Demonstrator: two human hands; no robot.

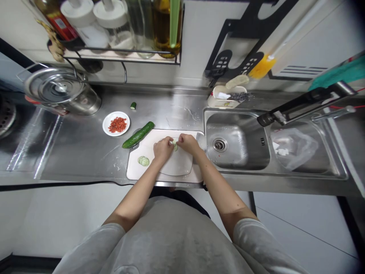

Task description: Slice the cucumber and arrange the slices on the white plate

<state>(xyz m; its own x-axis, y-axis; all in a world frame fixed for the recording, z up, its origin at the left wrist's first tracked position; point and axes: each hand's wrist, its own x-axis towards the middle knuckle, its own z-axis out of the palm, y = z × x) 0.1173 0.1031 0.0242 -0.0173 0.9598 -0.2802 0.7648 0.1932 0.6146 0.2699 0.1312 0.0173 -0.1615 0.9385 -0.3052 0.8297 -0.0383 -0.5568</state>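
Note:
Above a white cutting board (148, 140), my left hand (163, 150) and my right hand (188, 144) are close together with fingers pinched. Thin pale-green cucumber slices (175, 144) show between the fingertips of both hands. How many slices each hand grips is too small to tell. A short overlapping pile of cucumber slices (143, 161) lies on the board, left of my left hand. The long dark-green cucumber (138, 135) rests across the board's upper left corner. Beside my right wrist, a flat shiny metal piece (202, 142), partly hidden, lies at the board's right edge.
Left of the board stands a white plate (105, 125) of small red pieces, with a cucumber end (133, 105) behind it. A lidded steel pot (82, 99) is farther left. To the right are a sink (238, 161) and a faucet (302, 104). Bottles and jars fill a shelf (114, 57).

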